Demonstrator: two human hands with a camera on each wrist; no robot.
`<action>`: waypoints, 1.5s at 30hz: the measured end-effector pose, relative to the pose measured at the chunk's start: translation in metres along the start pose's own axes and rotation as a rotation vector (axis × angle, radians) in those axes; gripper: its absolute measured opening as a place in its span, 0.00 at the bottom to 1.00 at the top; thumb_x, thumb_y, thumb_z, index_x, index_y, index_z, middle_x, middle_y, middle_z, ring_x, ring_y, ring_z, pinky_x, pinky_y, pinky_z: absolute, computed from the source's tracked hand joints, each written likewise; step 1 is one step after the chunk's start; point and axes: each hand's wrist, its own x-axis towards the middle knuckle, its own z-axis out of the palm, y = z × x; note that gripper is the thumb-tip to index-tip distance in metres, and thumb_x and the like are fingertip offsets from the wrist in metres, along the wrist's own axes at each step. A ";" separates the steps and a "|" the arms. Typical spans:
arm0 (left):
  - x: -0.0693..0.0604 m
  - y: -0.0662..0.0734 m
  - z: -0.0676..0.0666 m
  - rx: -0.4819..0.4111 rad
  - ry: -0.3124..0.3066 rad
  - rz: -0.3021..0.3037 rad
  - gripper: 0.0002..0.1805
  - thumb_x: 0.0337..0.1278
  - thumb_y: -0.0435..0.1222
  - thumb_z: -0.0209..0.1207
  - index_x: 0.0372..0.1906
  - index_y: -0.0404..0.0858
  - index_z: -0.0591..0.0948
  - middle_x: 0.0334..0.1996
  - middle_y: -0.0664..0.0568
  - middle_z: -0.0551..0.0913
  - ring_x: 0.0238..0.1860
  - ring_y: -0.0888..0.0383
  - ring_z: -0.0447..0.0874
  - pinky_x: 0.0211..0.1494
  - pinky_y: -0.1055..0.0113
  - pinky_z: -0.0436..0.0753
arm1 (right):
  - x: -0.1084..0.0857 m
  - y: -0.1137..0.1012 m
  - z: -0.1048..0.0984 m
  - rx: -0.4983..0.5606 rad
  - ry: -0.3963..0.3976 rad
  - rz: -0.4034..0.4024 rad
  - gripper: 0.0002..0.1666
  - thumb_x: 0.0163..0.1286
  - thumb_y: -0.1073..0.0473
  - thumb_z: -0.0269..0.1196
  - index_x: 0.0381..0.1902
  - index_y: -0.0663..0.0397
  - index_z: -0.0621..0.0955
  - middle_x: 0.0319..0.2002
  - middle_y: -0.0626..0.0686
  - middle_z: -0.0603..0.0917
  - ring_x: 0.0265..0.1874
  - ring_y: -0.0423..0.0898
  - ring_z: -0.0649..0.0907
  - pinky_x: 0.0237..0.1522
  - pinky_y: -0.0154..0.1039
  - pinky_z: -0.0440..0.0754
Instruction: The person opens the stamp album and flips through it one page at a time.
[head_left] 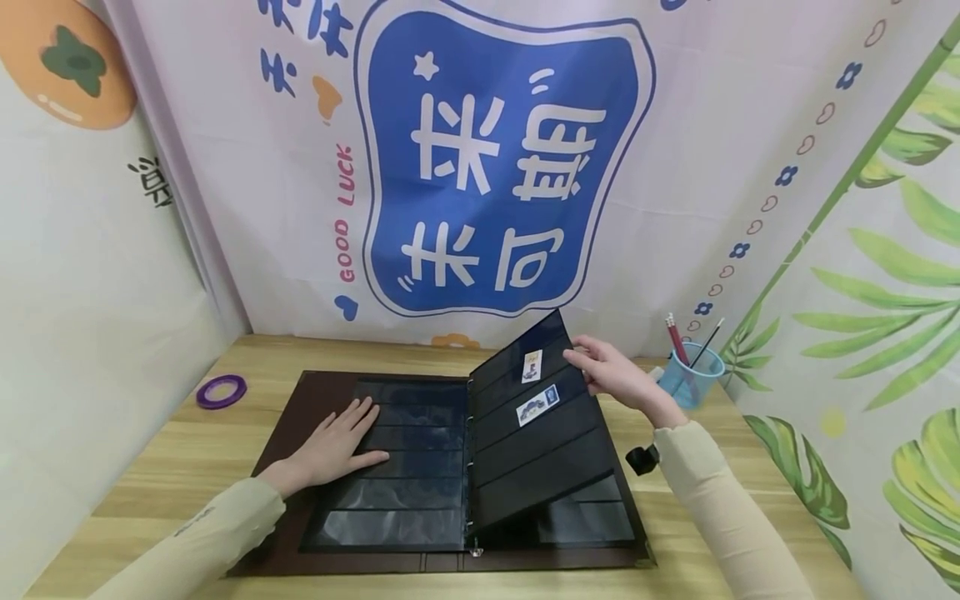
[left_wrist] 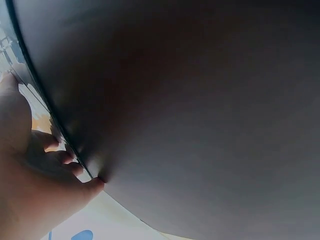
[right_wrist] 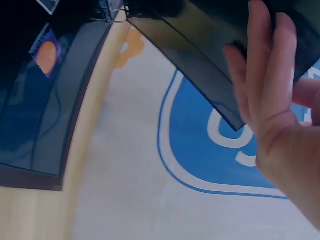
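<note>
A brown stamp album (head_left: pixel 288 417) lies spread on the table, with black pocketed pages on metal rings. My left hand (head_left: pixel 330 446) rests on the left page (head_left: pixel 420 479), fingers stretched out. With my right hand (head_left: pixel 611 375) I pinch the outer edge of a raised black page (head_left: pixel 525 467), tilted up from the right side. Two stamps (head_left: pixel 538 406) sit in its upper rows. In the right wrist view, my fingers (right_wrist: pixel 260 65) lie against the raised page, and a stamp with an orange disc (right_wrist: pixel 46 57) shows on another page. A dark surface (left_wrist: pixel 210 125) fills most of the left wrist view.
A roll of purple tape (head_left: pixel 221 391) lies left of the album. At the back right stands a blue pen cup (head_left: pixel 686 383) with pencils (head_left: pixel 677 340). Printed cloth (head_left: pixel 495 158) hangs behind the wooden table (head_left: pixel 161 467) and at its sides.
</note>
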 end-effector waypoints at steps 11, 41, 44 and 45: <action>0.010 0.005 -0.008 -0.024 -0.034 0.037 0.50 0.59 0.62 0.58 0.74 0.29 0.63 0.75 0.31 0.59 0.76 0.31 0.54 0.72 0.30 0.54 | -0.010 0.043 0.031 0.505 -0.014 -0.240 0.38 0.82 0.50 0.44 0.77 0.68 0.49 0.51 0.36 0.80 0.42 0.31 0.83 0.47 0.29 0.83; 0.137 0.226 -0.096 -0.677 -0.065 0.098 0.42 0.70 0.54 0.52 0.76 0.30 0.59 0.67 0.36 0.73 0.64 0.44 0.77 0.67 0.51 0.77 | -0.006 0.052 0.056 0.490 -0.129 -0.408 0.51 0.75 0.49 0.58 0.81 0.53 0.41 0.69 0.53 0.65 0.60 0.38 0.74 0.57 0.32 0.78; 0.136 0.223 -0.096 -0.707 -0.051 0.083 0.41 0.70 0.53 0.53 0.76 0.31 0.58 0.67 0.36 0.73 0.63 0.45 0.77 0.66 0.51 0.78 | -0.006 0.051 0.056 0.441 -0.137 -0.439 0.49 0.76 0.47 0.57 0.81 0.51 0.41 0.76 0.60 0.57 0.68 0.39 0.68 0.62 0.30 0.74; 0.136 0.221 -0.097 -0.723 -0.049 0.082 0.40 0.70 0.52 0.53 0.76 0.32 0.58 0.66 0.37 0.74 0.62 0.45 0.78 0.66 0.51 0.78 | -0.006 0.051 0.056 0.427 -0.142 -0.452 0.48 0.76 0.47 0.56 0.81 0.50 0.43 0.78 0.61 0.54 0.70 0.41 0.66 0.63 0.30 0.73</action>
